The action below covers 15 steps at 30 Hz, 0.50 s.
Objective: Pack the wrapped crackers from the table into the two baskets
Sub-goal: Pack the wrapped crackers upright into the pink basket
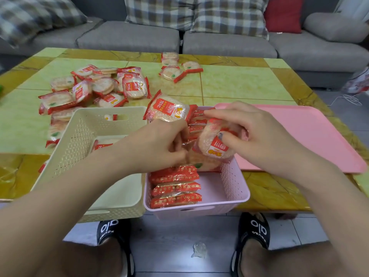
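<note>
Both hands are over the pink basket (235,188) at the table's front edge. My left hand (159,144) grips wrapped crackers, and one packet (169,108) sticks up above its knuckles. My right hand (251,130) holds another wrapped cracker (215,144) by its edges, tilted over the basket. Several red-edged packets (175,186) stand in a row in the basket's near part. The cream basket (79,140) sits to the left with a packet (103,144) on its floor. A pile of loose crackers (89,90) lies on the table behind it.
A small group of packets (175,66) lies at the table's far middle. A pink tray (299,136) lies to the right of the pink basket. A grey sofa with plaid cushions (159,15) stands behind the table. My feet in black slippers (253,228) rest on the floor below.
</note>
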Available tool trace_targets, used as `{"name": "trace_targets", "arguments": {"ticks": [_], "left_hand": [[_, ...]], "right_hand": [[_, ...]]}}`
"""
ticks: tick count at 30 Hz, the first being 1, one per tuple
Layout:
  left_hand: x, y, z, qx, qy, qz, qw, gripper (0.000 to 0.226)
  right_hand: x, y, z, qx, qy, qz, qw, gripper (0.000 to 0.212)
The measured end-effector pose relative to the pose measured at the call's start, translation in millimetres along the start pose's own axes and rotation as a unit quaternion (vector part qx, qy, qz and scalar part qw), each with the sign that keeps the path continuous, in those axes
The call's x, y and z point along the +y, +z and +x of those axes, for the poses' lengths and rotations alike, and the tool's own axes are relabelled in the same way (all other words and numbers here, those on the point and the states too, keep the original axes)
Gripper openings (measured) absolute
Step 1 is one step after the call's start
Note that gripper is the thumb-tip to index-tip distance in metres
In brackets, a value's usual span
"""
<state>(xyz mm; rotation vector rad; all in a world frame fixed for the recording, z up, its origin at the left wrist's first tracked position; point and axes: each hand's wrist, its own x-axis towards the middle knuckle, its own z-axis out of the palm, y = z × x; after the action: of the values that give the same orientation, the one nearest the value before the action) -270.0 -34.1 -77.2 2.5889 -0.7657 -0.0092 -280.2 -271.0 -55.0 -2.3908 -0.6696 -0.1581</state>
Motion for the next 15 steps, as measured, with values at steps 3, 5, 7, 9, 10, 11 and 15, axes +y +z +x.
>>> {"name": "trace_targets", "arguments": {"ticks": [3,5,7,9,10,11,15], "left_hand": [[1.0,-0.7,3.6,-0.005,-0.014,-0.028,0.999,0.023],[1.6,-1.7,4.9,-0.007,-0.014,-0.036,0.999,0.023],[1.1,-1.3,4.9,-0.012,-0.007,-0.033,0.999,0.024],[-0.7,-1.2,3.9,-0.018,-0.002,-0.027,0.999,0.027],[-1.6,-1.5,3.1,-0.019,0.0,-0.023,1.0,0.028],[-2.7,-2.1,2.4,-0.02,0.002,-0.019,1.0,0.028],[-6.4,-5.5,0.6,-0.029,0.002,0.016,0.999,0.028]], "right_hand": [[-3.7,3.3,1.2,-0.013,0.001,-0.003,1.0,0.054],[-3.7,7.1,2.5,-0.035,-0.01,-0.029,0.999,0.044],[-1.9,14.9,2.6,-0.056,-0.038,-0.07,0.995,0.041],[0.4,24.3,1.3,-0.071,-0.053,-0.098,0.991,0.047],[1.1,27.8,0.4,-0.074,-0.053,-0.111,0.99,0.051],[1.3,30.2,-0.7,-0.075,-0.049,-0.123,0.988,0.055],[0.5,35.5,-2.6,-0.071,-0.055,-0.176,0.98,0.059]]}}
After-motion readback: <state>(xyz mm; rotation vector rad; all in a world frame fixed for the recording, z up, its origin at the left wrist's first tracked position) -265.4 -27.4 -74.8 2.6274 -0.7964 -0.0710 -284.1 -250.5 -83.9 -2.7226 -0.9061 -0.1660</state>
